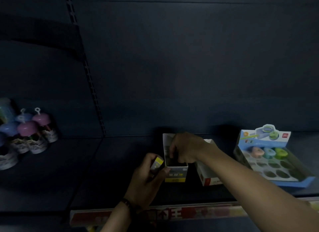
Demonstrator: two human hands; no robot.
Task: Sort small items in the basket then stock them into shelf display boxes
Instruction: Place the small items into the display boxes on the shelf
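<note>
On the shelf (112,171) a display box (176,174) stands centrally, a second box (206,175) just right of it, a tray box (293,183) further right, and jars (28,136) far left. The left hand (146,180) holds a small pack (157,163) just left of the display box.

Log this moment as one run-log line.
step: stocking | left hand: holds yellow-ended pack beside display box | right hand: reaches inside display box, grip unclear

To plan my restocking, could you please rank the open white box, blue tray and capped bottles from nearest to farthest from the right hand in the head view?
1. Open white box: the right hand reaches into it.
2. Blue tray: on the shelf to the right.
3. Capped bottles: far left.
</note>
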